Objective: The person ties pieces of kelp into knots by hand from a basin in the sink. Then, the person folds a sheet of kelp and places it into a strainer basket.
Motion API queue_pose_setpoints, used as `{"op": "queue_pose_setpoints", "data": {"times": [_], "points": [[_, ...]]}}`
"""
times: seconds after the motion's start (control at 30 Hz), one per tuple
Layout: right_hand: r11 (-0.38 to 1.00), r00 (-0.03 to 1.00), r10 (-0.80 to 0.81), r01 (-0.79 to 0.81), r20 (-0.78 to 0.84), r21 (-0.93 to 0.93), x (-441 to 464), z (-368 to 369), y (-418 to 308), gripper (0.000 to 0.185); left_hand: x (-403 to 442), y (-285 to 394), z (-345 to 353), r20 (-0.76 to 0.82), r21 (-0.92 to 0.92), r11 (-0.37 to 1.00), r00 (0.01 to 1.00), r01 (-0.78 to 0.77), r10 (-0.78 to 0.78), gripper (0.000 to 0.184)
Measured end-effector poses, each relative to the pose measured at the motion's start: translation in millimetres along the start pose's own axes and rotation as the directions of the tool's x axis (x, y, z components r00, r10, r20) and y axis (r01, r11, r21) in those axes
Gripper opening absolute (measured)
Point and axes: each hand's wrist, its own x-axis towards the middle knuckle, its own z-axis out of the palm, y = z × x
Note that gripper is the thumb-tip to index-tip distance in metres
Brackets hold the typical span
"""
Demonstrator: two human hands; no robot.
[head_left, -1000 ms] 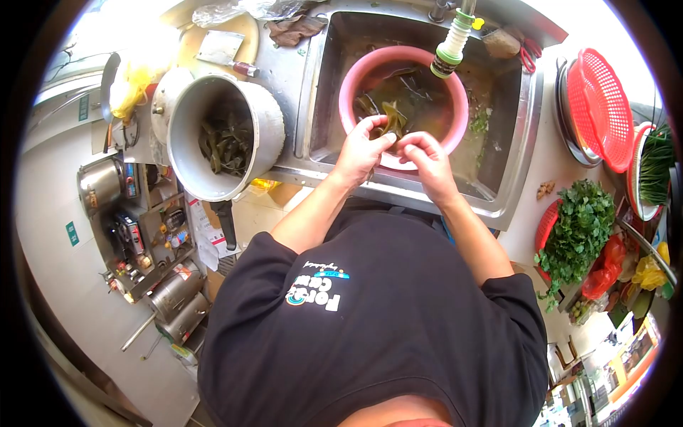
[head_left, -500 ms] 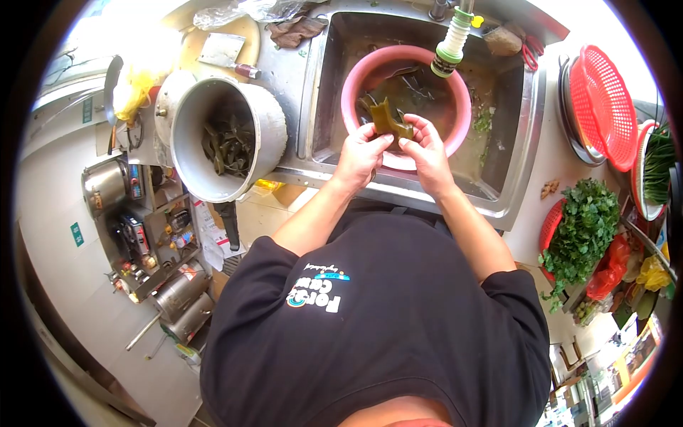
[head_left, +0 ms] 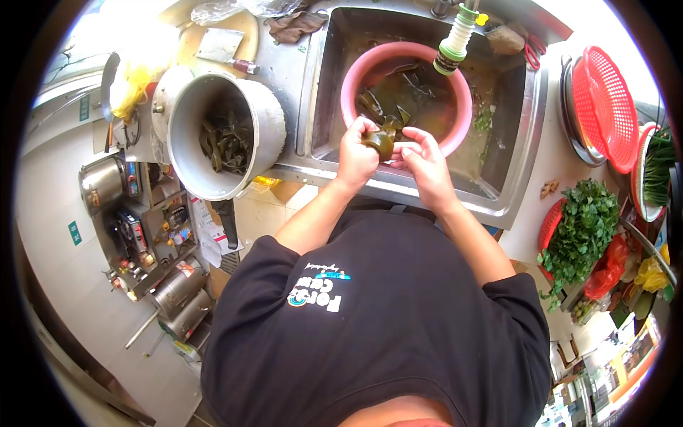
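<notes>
Over the near rim of a pink basin (head_left: 459, 128), my left hand (head_left: 358, 154) grips a dark green, glossy strip of seaweed (head_left: 382, 144). My right hand (head_left: 425, 162) is just right of the strip, its thumb and fingers bent close together; whether anything is between them is too small to tell. The basin stands in the metal sink, with murky water and more green strips (head_left: 409, 92) inside. Left of the sink, a deep metal pot (head_left: 269, 128) holds a heap of similar dark strips (head_left: 229, 142).
A ribbed faucet hose (head_left: 454, 46) hangs over the basin's far right rim. A cleaver (head_left: 220, 45) lies on a round board at the back left. On the right are red baskets (head_left: 605, 107) and leafy greens (head_left: 583, 228). A pot handle (head_left: 227, 224) juts toward me.
The strip between my hands has turned and now curls down by my left fingers. My right hand has drawn slightly away from it and lower.
</notes>
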Motion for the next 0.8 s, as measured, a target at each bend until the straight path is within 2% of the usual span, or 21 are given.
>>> {"op": "queue_pose_setpoints", "data": {"times": [0.03, 0.1, 0.13, 0.17, 0.2, 0.23, 0.3, 0.33, 0.37, 0.4, 0.43, 0.47, 0.5, 0.53, 0.57, 0.67, 0.77, 0.8], "points": [[1.000, 1.000, 0.000, 0.000, -0.003, 0.001, 5, -6, -2, 0.043, -3, 1, 0, 0.040, 0.047, 0.998, 0.999, -0.032, 0.030, 0.023], [0.982, 0.975, 0.184, -0.187, 0.127, 0.014, 16, -18, -8, 0.045, -10, 8, 2, 0.084, 0.096, 0.993, 0.995, -0.063, 0.055, 0.023], [0.983, 0.965, 0.181, -0.169, 0.192, -0.078, 22, -22, -10, 0.043, -13, 15, 4, 0.162, 0.061, 0.998, 0.987, -0.009, -0.001, 0.024], [0.982, 0.965, 0.183, -0.171, 0.190, -0.075, 26, -26, -12, 0.043, -14, 22, 6, 0.241, 0.030, 0.998, 0.969, 0.048, -0.054, 0.024], [0.967, 0.948, 0.213, -0.171, 0.238, -0.188, 31, -26, -16, 0.042, -11, 28, 2, 0.305, 0.073, 0.992, 0.945, 0.105, -0.122, 0.024], [0.940, 0.927, 0.249, -0.162, 0.281, -0.299, 32, -26, -20, 0.041, -8, 25, -2, 0.304, 0.074, 0.992, 0.945, 0.106, -0.124, 0.024], [0.933, 0.933, 0.248, -0.158, 0.261, -0.322, 33, -25, -20, 0.034, -5, 21, -8, 0.434, 0.031, 0.976, 0.877, 0.214, -0.206, 0.028], [0.932, 0.955, 0.192, -0.106, 0.226, -0.346, 37, -30, -11, 0.029, -6, 23, -10, 0.444, 0.060, 0.960, 0.853, 0.275, -0.272, 0.029], [0.927, 0.972, 0.135, -0.056, 0.191, -0.370, 40, -32, -3, 0.025, -7, 25, -12, 0.441, 0.057, 0.960, 0.855, 0.276, -0.272, 0.029], [0.904, 0.988, 0.034, 0.033, 0.148, -0.427, 40, -27, 1, 0.016, -8, 27, -12, 0.442, 0.014, 0.940, 0.841, 0.341, -0.311, 0.028], [0.902, 0.988, 0.036, 0.032, 0.149, -0.430, 39, -24, 3, 0.016, -8, 28, -13, 0.445, -0.030, 0.915, 0.825, 0.403, -0.349, 0.028], [0.906, 0.998, -0.014, 0.039, 0.063, -0.422, 37, -21, 4, 0.014, -10, 29, -11, 0.444, -0.034, 0.914, 0.826, 0.404, -0.348, 0.028], [0.908, 0.998, -0.063, 0.048, -0.022, -0.416, 37, -19, 4, 0.012, -11, 30, -9, 0.336, -0.030, 0.911, 0.863, 0.411, -0.378, 0.030], [0.946, 0.994, -0.099, 0.079, -0.049, -0.313, 39, -22, 14, 0.012, -11, 31, -7, 0.223, -0.027, 0.909, 0.889, 0.416, -0.401, 0.032], [0.945, 0.994, -0.096, 0.077, -0.043, -0.317, 41, -24, 19, 0.012, -10, 32, -5, 0.219, -0.032, 0.909, 0.891, 0.415, -0.399, 0.032], [0.993, 0.988, -0.106, 0.099, -0.109, -0.069, 37, -7, 10, 0.015, -11, 35, -1, 0.196, -0.043, 0.933, 0.918, 0.358, -0.344, 0.041], [0.994, 0.987, -0.109, 0.106, -0.117, -0.029, 31, 9, -13, 0.014, -10, 38, -2, 0.150, 0.048, 0.930, 0.918, 0.364, -0.367, 0.039], [0.984, 0.976, -0.164, 0.151, -0.143, -0.098, 34, 6, -10, 0.011, -10, 35, -3, 0.148, 0.045, 0.930, 0.919, 0.364, -0.366, 0.039]]}}
